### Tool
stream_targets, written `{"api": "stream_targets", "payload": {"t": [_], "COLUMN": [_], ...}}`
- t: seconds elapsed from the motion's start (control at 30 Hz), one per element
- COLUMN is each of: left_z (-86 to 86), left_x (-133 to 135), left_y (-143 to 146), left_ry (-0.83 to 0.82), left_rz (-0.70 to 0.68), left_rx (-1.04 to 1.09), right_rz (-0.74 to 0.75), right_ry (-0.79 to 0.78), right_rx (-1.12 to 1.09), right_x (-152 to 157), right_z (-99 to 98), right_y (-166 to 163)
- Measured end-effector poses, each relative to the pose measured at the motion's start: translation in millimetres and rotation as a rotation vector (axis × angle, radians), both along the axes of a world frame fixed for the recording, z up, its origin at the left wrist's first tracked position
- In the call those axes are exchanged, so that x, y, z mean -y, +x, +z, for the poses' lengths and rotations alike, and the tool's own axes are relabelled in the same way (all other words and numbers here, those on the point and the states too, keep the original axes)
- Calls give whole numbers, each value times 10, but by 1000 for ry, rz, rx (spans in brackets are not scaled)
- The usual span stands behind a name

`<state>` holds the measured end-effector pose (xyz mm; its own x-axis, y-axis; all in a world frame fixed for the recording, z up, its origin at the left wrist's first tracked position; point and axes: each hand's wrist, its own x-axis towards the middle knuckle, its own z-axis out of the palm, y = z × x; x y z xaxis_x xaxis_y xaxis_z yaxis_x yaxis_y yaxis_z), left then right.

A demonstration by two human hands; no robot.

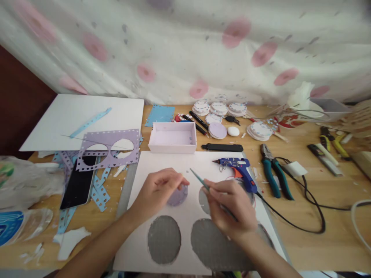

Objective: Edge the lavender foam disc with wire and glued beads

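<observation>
My left hand [158, 191] pinches a small lilac foam disc [177, 195] and holds it against the white foam sheet [185, 166] in front of me. My right hand [228, 206] grips a thin teal-handled tool [199, 180] like a pen, its tip pointing up and left, just right of the disc. The sheet has round holes cut in it: one [164, 239] at the lower left, a larger one [213, 243] at the lower right, and one partly under my right hand.
A blue glue gun [239, 170] lies right of my hands, its black cord running right. Teal pliers [274, 172], a white box [173, 138], markers, stacked discs [259, 130], a lilac punched sheet [108, 148], a phone [79, 185] and blue strips surround the work.
</observation>
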<state>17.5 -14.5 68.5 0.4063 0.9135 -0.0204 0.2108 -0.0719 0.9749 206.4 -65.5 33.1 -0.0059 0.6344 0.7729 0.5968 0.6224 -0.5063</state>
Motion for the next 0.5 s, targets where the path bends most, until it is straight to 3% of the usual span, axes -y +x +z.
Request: {"api": "stream_targets", "payload": {"t": [0.13, 0.27, 0.33, 0.4, 0.5], "left_z": [74, 61, 65, 57, -33], "left_x": [140, 102, 46, -10, -65], "left_y": [108, 60, 18, -11, -36], "left_ry": [-80, -52, -18, 16, 22], "left_rz": [12, 102, 99, 15, -135], "left_rx": [3, 32, 80, 108, 69], "right_rz": [68, 47, -140, -435, -733], "right_ry": [135, 21, -35, -126, -338], "right_rx": [357, 341, 265, 250, 408], "right_x": [77, 57, 46, 48, 59], "right_z": [60, 17, -38, -128, -317], "right_y": [-95, 2, 158, 356, 633]}}
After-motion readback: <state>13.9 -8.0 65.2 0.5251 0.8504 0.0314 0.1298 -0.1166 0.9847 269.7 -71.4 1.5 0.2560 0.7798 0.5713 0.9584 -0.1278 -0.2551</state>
